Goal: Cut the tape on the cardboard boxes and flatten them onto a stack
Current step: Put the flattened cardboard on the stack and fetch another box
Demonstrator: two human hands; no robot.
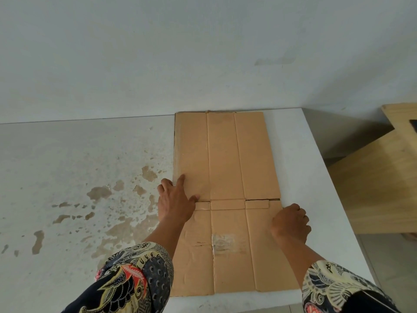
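Flattened cardboard (225,188) is pressed onto the table (79,154) by the spread left hand (174,203); its right edge is gripped by the curled right hand (291,223).

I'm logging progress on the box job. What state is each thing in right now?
Brown cardboard box: flattened, lying on the white table.
Clear tape patch: stuck on the cardboard.
Left hand: open, pressing the cardboard's left edge.
Right hand: curled at the right edge.
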